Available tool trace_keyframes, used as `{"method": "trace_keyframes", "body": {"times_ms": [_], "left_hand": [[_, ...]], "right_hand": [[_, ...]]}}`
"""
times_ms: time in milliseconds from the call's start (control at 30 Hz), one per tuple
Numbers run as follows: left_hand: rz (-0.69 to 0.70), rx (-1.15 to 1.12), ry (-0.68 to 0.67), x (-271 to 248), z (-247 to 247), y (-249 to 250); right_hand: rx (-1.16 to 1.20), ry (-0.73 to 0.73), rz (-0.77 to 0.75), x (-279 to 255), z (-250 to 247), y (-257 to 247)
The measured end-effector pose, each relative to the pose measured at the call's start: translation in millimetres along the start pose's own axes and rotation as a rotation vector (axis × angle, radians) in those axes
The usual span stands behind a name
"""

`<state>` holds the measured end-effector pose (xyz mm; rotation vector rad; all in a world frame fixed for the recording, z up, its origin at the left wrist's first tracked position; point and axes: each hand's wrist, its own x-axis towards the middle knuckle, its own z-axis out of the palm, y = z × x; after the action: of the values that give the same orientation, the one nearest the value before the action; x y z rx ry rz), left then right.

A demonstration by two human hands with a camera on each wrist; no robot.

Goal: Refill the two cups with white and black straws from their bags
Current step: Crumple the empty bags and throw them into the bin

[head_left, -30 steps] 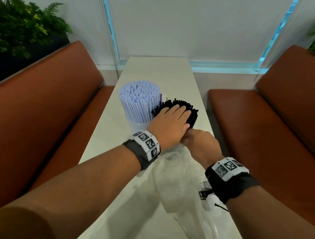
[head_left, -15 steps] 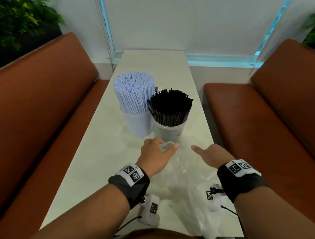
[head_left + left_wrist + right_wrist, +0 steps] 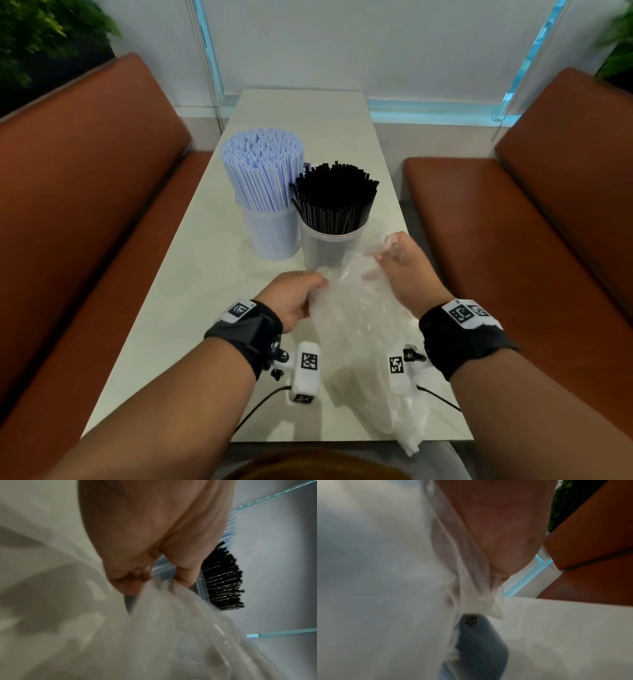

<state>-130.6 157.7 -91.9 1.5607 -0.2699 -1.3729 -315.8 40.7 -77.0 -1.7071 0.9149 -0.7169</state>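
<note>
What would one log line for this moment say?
hands: left hand and right hand both grip clear plastic bag | cups: white straws, black straws, both full | stage: handling bag

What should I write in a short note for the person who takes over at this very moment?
Left hand: grips the clear plastic bag at its left edge.
Right hand: pinches the bag's top, lifted off the table.
White straws fill the left cup; black straws fill the right cup.
Done: both cups look full.
Left: probably only putting the bag away; no straws visible inside it.
</note>
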Motion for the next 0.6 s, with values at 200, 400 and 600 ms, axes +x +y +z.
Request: {"method": "trace_keyframes", "body": {"times_ms": [200, 400, 600], "left_hand": [[0.282, -0.217, -0.003, -24, -17, 16], [0.059, 0.043, -0.152, -46, 0, -16], [-0.081, 0.341, -0.125, -43, 10, -74]], "right_hand": [[-0.007, 0.244, 0.051, -17, -59, -26], [-0.626, -0.215, 0.52, -55, -85, -4], [-0.677, -0.345, 0.816, -89, -41, 40]]}}
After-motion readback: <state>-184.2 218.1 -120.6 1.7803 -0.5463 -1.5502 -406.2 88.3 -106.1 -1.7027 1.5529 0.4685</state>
